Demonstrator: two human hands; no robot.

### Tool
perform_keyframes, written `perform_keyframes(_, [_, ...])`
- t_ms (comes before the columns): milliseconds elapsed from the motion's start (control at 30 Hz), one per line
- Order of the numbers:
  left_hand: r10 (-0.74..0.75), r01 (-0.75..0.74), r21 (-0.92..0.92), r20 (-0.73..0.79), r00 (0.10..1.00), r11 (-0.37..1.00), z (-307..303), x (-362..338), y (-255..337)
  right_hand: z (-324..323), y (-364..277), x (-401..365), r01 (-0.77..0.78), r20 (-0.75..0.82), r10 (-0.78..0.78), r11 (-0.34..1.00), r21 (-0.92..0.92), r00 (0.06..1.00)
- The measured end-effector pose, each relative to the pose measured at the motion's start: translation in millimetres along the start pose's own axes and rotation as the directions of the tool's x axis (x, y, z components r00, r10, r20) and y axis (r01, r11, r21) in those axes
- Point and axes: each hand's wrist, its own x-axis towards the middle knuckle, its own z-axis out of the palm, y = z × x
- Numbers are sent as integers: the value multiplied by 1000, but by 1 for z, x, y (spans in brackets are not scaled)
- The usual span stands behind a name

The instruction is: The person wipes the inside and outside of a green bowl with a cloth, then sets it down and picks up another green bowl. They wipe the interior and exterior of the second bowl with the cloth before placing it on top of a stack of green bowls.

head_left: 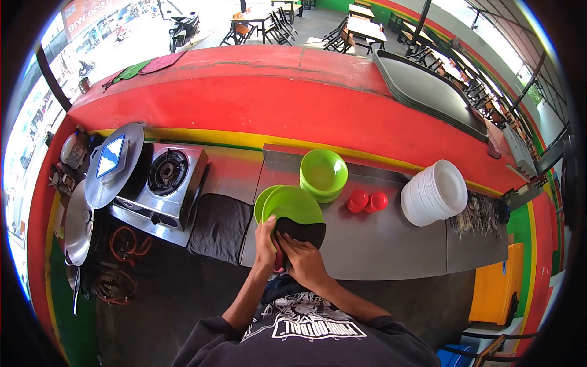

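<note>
My left hand grips the near-left rim of a lime-green bowl, which is tilted toward me at the counter's front edge. Another green bowl shows behind its left side. A dark cloth covers the bowl's lower right part, and a reddish bit of fabric hangs below my left hand. My right hand presses that dark cloth against the bowl, its fingers bent over the fabric. Just beyond stands a stack of green bowls. Two red cups sit to its right.
Stacked white dishes and a pile of cutlery stand on the steel counter at right. At left are a folded black cloth, a gas stove and a large round lid. A red wall runs behind, holding trays.
</note>
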Motion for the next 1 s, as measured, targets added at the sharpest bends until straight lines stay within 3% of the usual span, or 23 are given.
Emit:
perform_keyframes(67, [14,-16,49,32,999,999,6,-6,12,1,0,-2,38,-13,-38,999,6,999])
perform_keyframes(167, [-50,54,-20,147,988,998,1,-10,29,-3,14,-9,152,-1,-152,988,-11,988])
perform_keyframes(300, [-84,64,82,265,961,995,-10,-16,54,-15,38,-17,235,55,-234,972,-7,971])
perform_keyframes(400, [-256,217,241,145,956,946,-24,-17,54,-17,41,-22,253,61,-250,967,-45,966])
perform_keyframes(500, [-132,75,197,296,946,978,-13,-16,48,-17,39,-21,210,7,-210,974,-89,978])
perform_keyframes(600, [52,-132,355,228,972,926,7,-26,19,-14,30,-16,121,-39,-124,990,-74,991])
perform_keyframes(667, [-97,83,246,44,994,966,10,-33,15,-10,21,-13,84,-54,-87,995,-52,995])
perform_keyframes(733, [-120,127,125,-65,991,984,12,-34,11,-5,13,-13,75,-60,-78,997,-35,995])
perform_keyframes(833, [-145,143,-49,-41,989,989,-9,-23,-2,-11,11,-12,82,25,-83,996,19,996])
perform_keyframes(867, [-160,161,-32,53,986,986,-21,-18,1,-12,15,-12,126,25,-126,992,8,992])
perform_keyframes(967, [-60,38,223,90,994,974,-22,-24,29,-16,38,-10,236,28,-234,970,-58,972])
perform_keyframes(1000, [-184,161,149,154,971,976,-28,-17,38,-18,45,-9,264,37,-261,960,-95,965])
